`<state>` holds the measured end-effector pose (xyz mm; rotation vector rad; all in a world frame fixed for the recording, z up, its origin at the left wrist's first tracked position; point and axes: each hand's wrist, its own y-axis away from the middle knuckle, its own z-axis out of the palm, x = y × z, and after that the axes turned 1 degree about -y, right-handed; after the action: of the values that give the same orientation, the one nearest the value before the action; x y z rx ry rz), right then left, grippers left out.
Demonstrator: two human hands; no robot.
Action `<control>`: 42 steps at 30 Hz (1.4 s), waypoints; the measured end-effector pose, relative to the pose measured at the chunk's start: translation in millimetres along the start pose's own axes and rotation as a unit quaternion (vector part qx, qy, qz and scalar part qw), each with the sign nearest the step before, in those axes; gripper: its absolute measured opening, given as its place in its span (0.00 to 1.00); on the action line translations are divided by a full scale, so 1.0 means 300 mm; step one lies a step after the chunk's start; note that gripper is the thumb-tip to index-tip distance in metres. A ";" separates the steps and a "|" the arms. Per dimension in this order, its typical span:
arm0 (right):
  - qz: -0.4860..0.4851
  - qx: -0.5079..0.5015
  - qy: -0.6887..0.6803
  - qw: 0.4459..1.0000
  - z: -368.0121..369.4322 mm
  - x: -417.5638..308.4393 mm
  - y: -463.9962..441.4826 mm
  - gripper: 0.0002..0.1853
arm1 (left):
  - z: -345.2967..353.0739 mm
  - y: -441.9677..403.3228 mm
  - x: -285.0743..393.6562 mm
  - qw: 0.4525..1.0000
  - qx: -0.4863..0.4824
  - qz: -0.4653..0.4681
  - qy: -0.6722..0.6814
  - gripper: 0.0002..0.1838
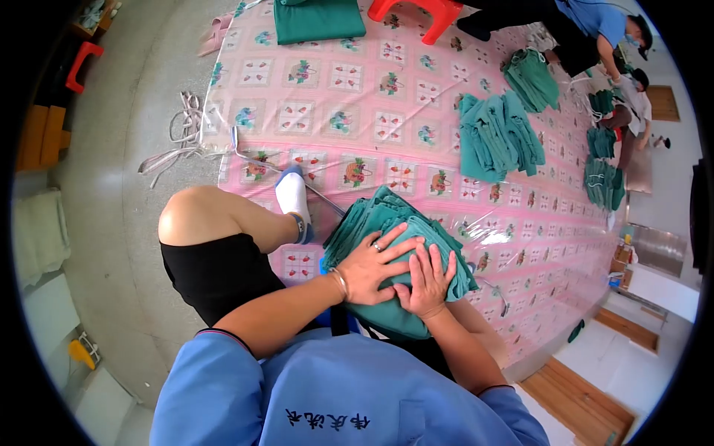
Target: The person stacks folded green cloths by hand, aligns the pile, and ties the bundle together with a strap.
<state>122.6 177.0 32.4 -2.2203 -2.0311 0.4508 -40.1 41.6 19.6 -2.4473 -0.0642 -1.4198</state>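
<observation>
A stack of folded green cloth (383, 212) lies across my lap, its layers fanned at the far edge. My left hand (375, 267), with a ring and a bracelet, rests flat on top with fingers spread. Close beside it, my right hand (428, 284) also presses flat on the cloth, fingers stretched out, partly touching the left fingertips. Neither hand grips anything. The underside of the stack is hidden by my hands and legs.
A pink patterned plastic sheet (357, 141) covers the floor. More folded green piles (497, 137) lie to the right, another green bundle (320, 21) at the top. White straps (190, 123) lie left. A red stool (431, 11) and co-workers (595, 22) are farther off.
</observation>
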 end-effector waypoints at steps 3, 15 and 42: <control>0.009 -0.019 0.010 1.000 -0.005 0.000 0.002 0.31 | -0.058 0.002 -0.028 0.971 0.048 -0.048 0.228 0.23; -0.010 -0.030 0.063 0.998 -0.003 -0.011 -0.004 0.24 | 0.286 0.125 -0.938 0.567 0.312 -0.693 0.318 0.36; 0.022 -0.009 0.017 1.000 -0.021 -0.023 -0.030 0.25 | 0.088 0.088 -0.511 0.667 0.406 -0.424 0.460 0.25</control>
<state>115.3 172.0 41.7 -2.2699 -1.9822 0.3991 -90.7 41.6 -129.8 -0.7333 -1.3796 -2.1225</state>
